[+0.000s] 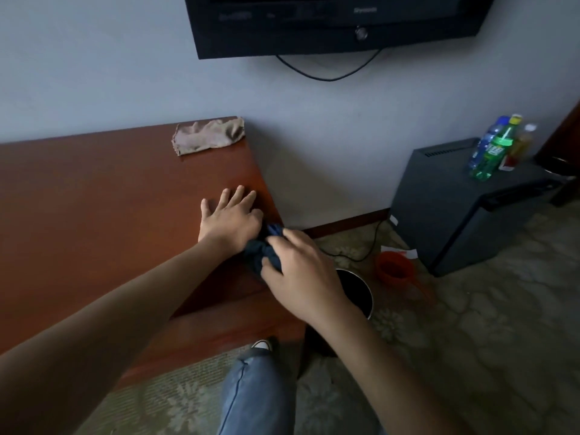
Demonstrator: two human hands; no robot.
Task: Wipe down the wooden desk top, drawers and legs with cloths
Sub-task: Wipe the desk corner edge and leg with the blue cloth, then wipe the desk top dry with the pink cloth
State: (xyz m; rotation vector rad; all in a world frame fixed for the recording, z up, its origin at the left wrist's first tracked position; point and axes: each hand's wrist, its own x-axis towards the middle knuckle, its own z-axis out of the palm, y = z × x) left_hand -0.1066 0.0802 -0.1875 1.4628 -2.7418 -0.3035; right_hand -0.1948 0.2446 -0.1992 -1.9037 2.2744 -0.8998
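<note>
The reddish wooden desk [94,208] fills the left half of the view. My left hand [230,216] lies flat on its top near the right edge, fingers spread. My right hand [301,274] grips a bunched dark blue cloth [260,251] at the desk's right edge, just beside my left wrist. A second, beige cloth [208,136] lies crumpled at the far right corner of the desk top, against the wall. The desk's drawers and legs are out of sight below the top.
A round dark bin [357,291] stands on the carpet right of the desk, with an orange bowl [394,268] beyond it. A dark mini fridge [464,202] carries several bottles [492,149]. A television [339,23] hangs on the wall above, its cable drooping. My jeans-clad knee [257,394] is below.
</note>
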